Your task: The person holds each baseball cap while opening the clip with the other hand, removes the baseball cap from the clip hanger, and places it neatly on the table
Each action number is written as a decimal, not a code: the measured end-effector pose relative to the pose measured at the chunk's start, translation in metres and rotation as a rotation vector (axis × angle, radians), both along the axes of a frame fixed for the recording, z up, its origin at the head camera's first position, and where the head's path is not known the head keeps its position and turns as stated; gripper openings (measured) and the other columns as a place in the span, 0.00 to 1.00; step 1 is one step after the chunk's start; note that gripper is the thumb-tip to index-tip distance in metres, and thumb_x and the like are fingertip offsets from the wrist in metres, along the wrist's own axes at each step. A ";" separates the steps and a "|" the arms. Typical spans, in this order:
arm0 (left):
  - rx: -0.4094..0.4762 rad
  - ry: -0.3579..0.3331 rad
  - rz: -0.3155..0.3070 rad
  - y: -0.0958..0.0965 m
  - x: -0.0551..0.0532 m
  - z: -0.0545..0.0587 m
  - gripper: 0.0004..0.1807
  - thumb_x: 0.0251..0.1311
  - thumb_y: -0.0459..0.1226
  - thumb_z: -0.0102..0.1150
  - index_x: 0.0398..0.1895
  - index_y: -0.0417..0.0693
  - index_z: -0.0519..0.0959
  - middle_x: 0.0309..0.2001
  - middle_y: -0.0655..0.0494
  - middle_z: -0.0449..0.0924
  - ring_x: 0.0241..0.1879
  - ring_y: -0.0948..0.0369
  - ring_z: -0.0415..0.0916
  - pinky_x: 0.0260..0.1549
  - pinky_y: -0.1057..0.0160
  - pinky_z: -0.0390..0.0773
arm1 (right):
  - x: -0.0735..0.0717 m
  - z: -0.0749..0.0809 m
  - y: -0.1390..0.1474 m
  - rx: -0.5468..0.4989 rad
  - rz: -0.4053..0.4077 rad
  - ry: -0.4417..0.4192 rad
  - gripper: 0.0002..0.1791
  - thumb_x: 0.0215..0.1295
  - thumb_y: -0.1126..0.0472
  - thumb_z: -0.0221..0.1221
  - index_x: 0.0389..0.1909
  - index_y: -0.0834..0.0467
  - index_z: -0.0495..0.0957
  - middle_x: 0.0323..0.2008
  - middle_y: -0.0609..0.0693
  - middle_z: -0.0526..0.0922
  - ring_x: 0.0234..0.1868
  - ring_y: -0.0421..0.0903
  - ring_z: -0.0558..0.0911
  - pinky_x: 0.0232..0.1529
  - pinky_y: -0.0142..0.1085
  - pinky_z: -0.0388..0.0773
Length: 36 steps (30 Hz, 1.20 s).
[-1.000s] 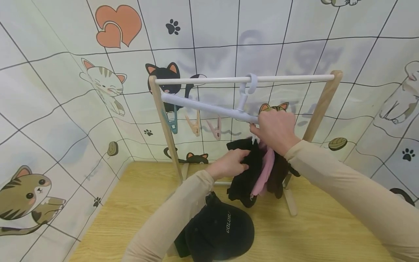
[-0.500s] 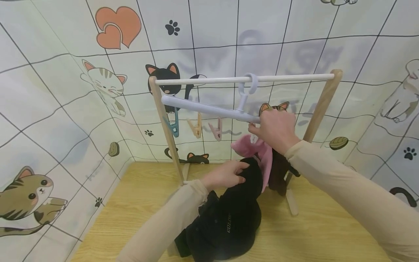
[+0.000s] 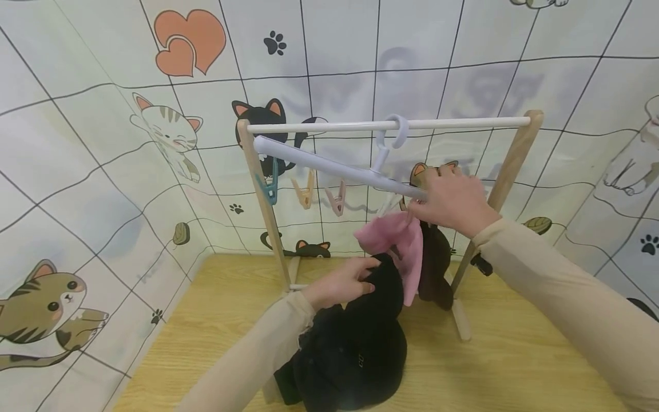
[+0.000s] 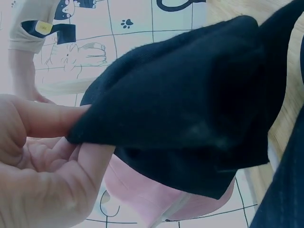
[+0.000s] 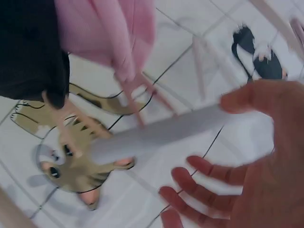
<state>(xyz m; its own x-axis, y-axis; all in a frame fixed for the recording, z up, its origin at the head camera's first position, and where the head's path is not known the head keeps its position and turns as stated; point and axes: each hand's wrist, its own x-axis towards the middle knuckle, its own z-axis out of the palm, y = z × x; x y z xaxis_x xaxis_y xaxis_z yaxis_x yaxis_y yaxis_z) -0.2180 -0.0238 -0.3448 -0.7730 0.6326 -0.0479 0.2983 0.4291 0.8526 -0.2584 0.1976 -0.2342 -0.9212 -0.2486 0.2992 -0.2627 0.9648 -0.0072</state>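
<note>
In the head view my left hand [image 3: 342, 281] pinches a black cloth item [image 3: 378, 289], which hangs above a black cap [image 3: 350, 360]. The left wrist view shows thumb and fingers on an edge of this soft cloth [image 4: 180, 99]. My right hand [image 3: 453, 197] is at the low right end of a pale lilac clip hanger [image 3: 329, 166]. In the right wrist view its thumb lies along the hanger bar [image 5: 161, 133], and its other fingers are loosely bent, apart from the bar. A pink cloth item [image 3: 393, 243] and a dark brown one [image 3: 435, 266] hang from clips there.
The hanger hooks over the white rail [image 3: 319, 127] of a small wooden stand on a wood-grain table [image 3: 206, 320]. A teal clip [image 3: 269, 186], a beige clip [image 3: 305, 191] and a light pink clip [image 3: 337, 199] dangle at its left. A cat-patterned wall covering [image 3: 334, 51] stands behind.
The black cloth has come away from the hanger and moved down and left with my left hand. My right hand has shifted slightly right and loosened; the hanger's left end has risen.
</note>
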 end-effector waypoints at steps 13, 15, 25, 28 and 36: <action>0.087 -0.042 0.002 -0.009 0.014 -0.007 0.19 0.61 0.19 0.47 0.55 0.32 0.68 0.51 0.42 0.75 0.53 0.50 0.74 0.47 0.58 0.76 | -0.039 -0.034 0.043 -0.081 0.274 -0.249 0.20 0.63 0.68 0.56 0.52 0.73 0.65 0.39 0.67 0.77 0.31 0.55 0.75 0.32 0.49 0.72; 0.064 -0.041 0.015 -0.011 0.016 -0.009 0.17 0.62 0.20 0.47 0.54 0.35 0.68 0.56 0.42 0.72 0.58 0.48 0.70 0.51 0.54 0.73 | -0.041 -0.037 0.048 -0.113 0.310 -0.234 0.12 0.63 0.71 0.53 0.45 0.71 0.67 0.34 0.63 0.77 0.27 0.51 0.73 0.29 0.46 0.71; 0.071 -0.110 0.007 -0.020 0.030 -0.014 0.13 0.63 0.21 0.46 0.47 0.41 0.63 0.63 0.38 0.64 0.66 0.45 0.59 0.54 0.48 0.69 | -0.020 -0.030 0.065 -0.216 0.354 -0.213 0.13 0.66 0.69 0.55 0.50 0.68 0.71 0.28 0.52 0.78 0.20 0.44 0.69 0.21 0.38 0.66; 0.094 -0.136 -0.002 -0.022 0.034 -0.020 0.13 0.61 0.21 0.45 0.44 0.42 0.61 0.60 0.40 0.64 0.60 0.47 0.63 0.43 0.54 0.74 | -0.014 -0.028 0.072 -0.206 0.350 -0.183 0.15 0.66 0.68 0.56 0.52 0.68 0.72 0.30 0.52 0.79 0.20 0.43 0.68 0.21 0.37 0.66; 0.170 -0.244 -0.031 -0.028 0.041 -0.035 0.13 0.59 0.22 0.43 0.41 0.44 0.56 0.56 0.45 0.60 0.53 0.51 0.62 0.29 0.61 0.69 | -0.001 -0.023 0.084 -0.213 0.393 -0.115 0.11 0.63 0.67 0.61 0.45 0.63 0.75 0.27 0.48 0.80 0.17 0.40 0.65 0.17 0.33 0.64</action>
